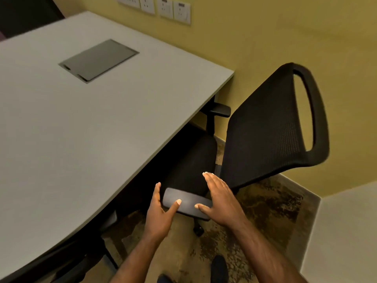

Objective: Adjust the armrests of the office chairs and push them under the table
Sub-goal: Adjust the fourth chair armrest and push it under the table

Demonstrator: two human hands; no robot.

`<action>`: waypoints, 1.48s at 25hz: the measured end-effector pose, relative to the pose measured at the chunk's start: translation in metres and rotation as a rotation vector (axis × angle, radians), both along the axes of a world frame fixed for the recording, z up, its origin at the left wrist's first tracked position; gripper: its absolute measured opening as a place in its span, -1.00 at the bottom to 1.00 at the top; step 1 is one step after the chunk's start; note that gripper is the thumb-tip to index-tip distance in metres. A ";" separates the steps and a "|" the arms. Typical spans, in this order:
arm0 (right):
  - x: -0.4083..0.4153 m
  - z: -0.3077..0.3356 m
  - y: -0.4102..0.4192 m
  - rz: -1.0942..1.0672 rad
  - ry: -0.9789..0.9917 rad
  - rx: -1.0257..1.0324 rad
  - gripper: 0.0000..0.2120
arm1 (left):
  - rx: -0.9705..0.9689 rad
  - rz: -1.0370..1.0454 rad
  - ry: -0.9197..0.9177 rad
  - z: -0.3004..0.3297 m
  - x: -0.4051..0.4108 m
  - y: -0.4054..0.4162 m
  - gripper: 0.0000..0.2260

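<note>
Black plastic, the near armrest pad [186,205] lies directly between the person's two hands, its long axis running from the left hand [158,213] across to the right hand [219,198]. Both hands are spread with straight fingers; each thumb touches or hovers at the pad's top, neither curled round it. Beyond the fingertips sits the office chair [263,127], its seat partly under the table [114,127]. Neither hand is clearly nearer, so a two-handed grasp looks likely.

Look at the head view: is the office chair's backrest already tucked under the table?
No: the backrest stands clear of the table edge, with only the seat's front beneath it.
</note>
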State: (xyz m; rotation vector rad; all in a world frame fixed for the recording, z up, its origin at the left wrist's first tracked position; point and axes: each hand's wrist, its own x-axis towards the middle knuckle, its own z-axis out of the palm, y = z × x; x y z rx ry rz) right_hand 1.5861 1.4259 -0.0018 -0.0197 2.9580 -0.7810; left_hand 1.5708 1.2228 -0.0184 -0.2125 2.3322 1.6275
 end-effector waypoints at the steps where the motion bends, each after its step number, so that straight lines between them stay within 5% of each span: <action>1: 0.003 0.011 0.000 -0.014 0.020 0.001 -0.11 | -0.036 -0.048 0.046 0.012 -0.002 -0.005 -0.22; 7: 0.020 0.090 0.015 -0.108 0.166 0.034 -0.13 | -0.213 -0.267 0.304 0.082 -0.009 -0.023 -0.28; 14: 0.022 0.155 0.062 -0.151 0.258 0.033 -0.14 | -0.260 -0.272 0.461 0.146 -0.014 -0.004 -0.29; 29: 0.014 0.187 0.210 -0.051 0.296 -0.004 -0.17 | -0.224 -0.146 0.468 0.194 -0.010 0.129 -0.31; 37: -0.014 0.181 0.260 -0.189 0.327 -0.048 -0.40 | -0.185 -0.296 0.451 0.195 -0.047 0.183 -0.30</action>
